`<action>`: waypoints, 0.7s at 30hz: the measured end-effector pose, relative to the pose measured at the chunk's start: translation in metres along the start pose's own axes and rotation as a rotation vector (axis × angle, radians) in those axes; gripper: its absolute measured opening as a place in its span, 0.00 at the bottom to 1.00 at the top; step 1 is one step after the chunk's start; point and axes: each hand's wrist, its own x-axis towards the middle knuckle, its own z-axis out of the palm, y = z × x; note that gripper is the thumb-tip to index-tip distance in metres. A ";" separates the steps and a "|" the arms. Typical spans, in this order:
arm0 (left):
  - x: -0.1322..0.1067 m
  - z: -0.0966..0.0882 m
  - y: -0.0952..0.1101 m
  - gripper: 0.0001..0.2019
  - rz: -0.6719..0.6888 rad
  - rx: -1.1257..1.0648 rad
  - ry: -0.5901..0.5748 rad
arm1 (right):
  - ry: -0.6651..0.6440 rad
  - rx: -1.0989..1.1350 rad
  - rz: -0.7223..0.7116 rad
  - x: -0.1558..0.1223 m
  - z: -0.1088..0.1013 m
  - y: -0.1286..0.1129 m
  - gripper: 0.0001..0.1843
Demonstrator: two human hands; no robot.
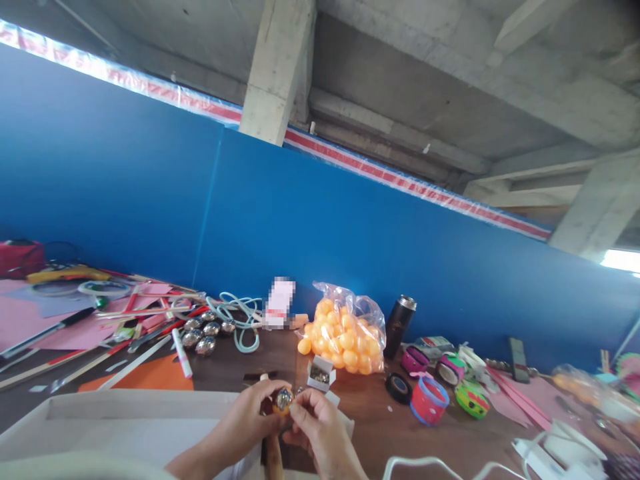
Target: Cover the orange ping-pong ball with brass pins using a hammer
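Head view: left hand (255,413) and right hand (323,423) meet over the near table edge, between the white tray (145,395) and the small box of metal bits (320,375).
Silver ball: (284,399) between the hands, orange showing along its lower edge.
Left grip: thumb and fingers clamped on the ball.
Right grip: fingertips at the ball's right edge; cannot tell whether they pinch anything.
Handling: in judgement, best steadied by the left hand while the right makes small, light fingertip movements; smooth metal may slip under hard pressure.
Wooden handle: (273,457) below the hands; worth keeping clear of the wrists.
Phone: (280,303) screen masked, unreadable.
Black bottle: (399,327) no brand legible.
Small box: no print legible.
Marker: (182,353) no lettering legible.
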 end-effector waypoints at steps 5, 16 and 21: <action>0.000 0.000 -0.004 0.20 -0.005 0.005 0.012 | 0.006 0.063 0.008 0.002 0.003 0.002 0.15; -0.004 0.000 0.005 0.18 -0.011 0.033 0.025 | 0.012 0.148 0.048 0.003 0.006 0.004 0.15; -0.005 -0.001 0.005 0.19 -0.004 0.047 0.032 | 0.007 0.161 0.044 0.006 0.006 0.008 0.16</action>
